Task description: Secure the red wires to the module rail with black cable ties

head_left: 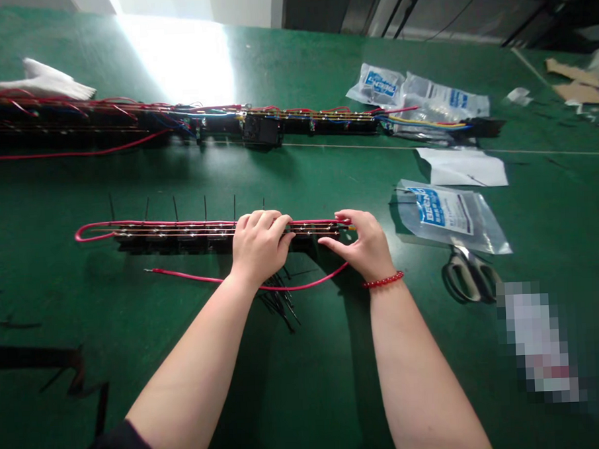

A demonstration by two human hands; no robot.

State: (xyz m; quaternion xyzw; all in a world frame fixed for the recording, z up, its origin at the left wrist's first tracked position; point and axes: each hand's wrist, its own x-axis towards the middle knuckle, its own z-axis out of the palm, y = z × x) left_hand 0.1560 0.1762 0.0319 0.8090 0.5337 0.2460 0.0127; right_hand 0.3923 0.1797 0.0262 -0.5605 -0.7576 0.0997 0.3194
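Observation:
A long black strip assembly [181,234] with brass-coloured rails lies across the green table. A red cable [88,226] runs along its top and loops past its left end. My left hand [260,243] is closed over the middle of the strip, gripping it. At the strip's right end, my right hand [362,241] has thumb and fingers apart around the end, near the red cable. Several black ties stick up behind the strip. Another length of red cable [197,277] with a bare tip curves in front, over a bundle of black ties [280,305].
A longer wired assembly [305,123] stretches across the back of the table [137,364]. Plastic bags [452,211], white paper [468,167] and scissors [468,273] lie to the right. A white cloth [45,82] sits at the back left.

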